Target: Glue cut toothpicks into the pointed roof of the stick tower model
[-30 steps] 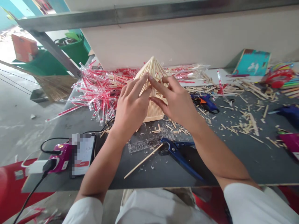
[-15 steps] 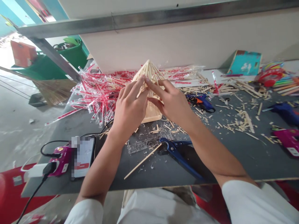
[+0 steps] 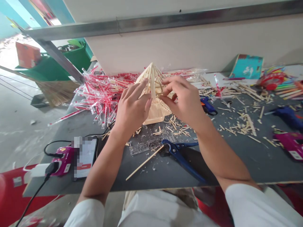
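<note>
- On the desk [image 3: 255, 164], toward its far side, stands the stick model [image 3: 152, 82], pale sticks running up to one peak above a ribbed base [image 3: 153, 116]; our hands hide how the two join.
- To the model's left, our left hand [image 3: 133, 108] lies along the slope, probably to steady it so that the light sticks do not shift.
- To the model's right, our right hand [image 3: 186, 101] comes in with bent fingers, a pose that seems to suit fine work on a single stick.
- In front of the model lie the clear ruler [image 3: 143, 148], the blue cutter [image 3: 187, 165] and a loose stick [image 3: 144, 163] with one end at the cutter's head; we judge them set there for easy reach.
- Left of the model are the red-and-clear wrappers [image 3: 98, 94]; to its right, past our right hand, sits a blue glue gun [image 3: 208, 106], perhaps put aside to free that hand.
- Our left grip is loosely spread, index finger and thumb apart and near the sticks; we cannot tell whether it clasps them.
- Our right grip is nearly closed, thumb and fingertips at the right-hand sticks; we cannot tell whether it pinches one.
</note>
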### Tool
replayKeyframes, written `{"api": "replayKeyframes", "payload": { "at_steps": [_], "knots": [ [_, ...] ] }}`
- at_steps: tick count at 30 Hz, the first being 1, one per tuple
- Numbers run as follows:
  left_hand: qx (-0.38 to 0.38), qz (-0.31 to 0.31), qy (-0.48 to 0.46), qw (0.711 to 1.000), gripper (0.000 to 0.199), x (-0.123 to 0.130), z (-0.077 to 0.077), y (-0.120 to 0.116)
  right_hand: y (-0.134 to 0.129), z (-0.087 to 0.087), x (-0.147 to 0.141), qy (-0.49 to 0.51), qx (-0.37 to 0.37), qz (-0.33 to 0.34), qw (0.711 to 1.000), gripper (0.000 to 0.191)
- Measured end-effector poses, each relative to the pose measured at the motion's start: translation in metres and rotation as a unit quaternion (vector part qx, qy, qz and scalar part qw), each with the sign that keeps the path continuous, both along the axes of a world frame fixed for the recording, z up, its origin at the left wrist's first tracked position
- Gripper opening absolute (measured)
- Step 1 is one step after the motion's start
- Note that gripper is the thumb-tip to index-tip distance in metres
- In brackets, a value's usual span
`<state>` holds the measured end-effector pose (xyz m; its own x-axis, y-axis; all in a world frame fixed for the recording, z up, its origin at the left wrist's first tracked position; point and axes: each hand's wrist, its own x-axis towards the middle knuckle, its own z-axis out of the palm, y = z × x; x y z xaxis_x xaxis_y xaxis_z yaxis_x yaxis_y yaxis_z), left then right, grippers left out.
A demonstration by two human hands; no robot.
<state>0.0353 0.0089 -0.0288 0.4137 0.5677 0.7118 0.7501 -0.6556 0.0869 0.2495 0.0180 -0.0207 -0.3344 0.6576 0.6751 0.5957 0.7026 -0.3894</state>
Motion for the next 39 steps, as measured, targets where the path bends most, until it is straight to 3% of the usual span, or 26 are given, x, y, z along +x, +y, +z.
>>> {"api": "replayKeyframes", "payload": {
  "at_steps": [4,9,12,23,31,36,39],
  "knots": [
    [0.003,0.005,-0.020,1.000,0.016,-0.001,0.004,0.000,0.002,0.001,0.002,0.028,-0.020,0.009,0.999,0.007],
    [-0.001,0.018,-0.020,1.000,0.035,0.002,0.004,0.002,0.002,0.001,0.002,0.010,-0.024,0.011,1.000,0.003],
    [0.012,0.025,-0.003,1.000,0.037,0.004,0.001,0.005,0.001,0.004,0.004,0.014,-0.014,0.007,1.000,0.005],
    [0.043,-0.008,0.017,0.999,0.008,0.002,-0.004,0.007,-0.001,0.008,0.010,0.046,0.004,-0.024,0.999,0.008],
    [0.061,-0.032,0.015,0.998,0.007,0.001,-0.001,0.004,-0.001,0.006,0.012,0.069,-0.024,-0.037,0.997,0.038],
    [0.012,-0.070,0.034,0.997,0.010,-0.002,0.005,-0.001,0.000,0.010,0.015,0.042,-0.005,-0.043,0.998,0.009],
    [-0.022,-0.077,0.020,0.997,0.021,-0.005,0.010,-0.004,0.001,0.012,0.021,0.043,-0.005,-0.063,0.997,0.010]
  ]
}}
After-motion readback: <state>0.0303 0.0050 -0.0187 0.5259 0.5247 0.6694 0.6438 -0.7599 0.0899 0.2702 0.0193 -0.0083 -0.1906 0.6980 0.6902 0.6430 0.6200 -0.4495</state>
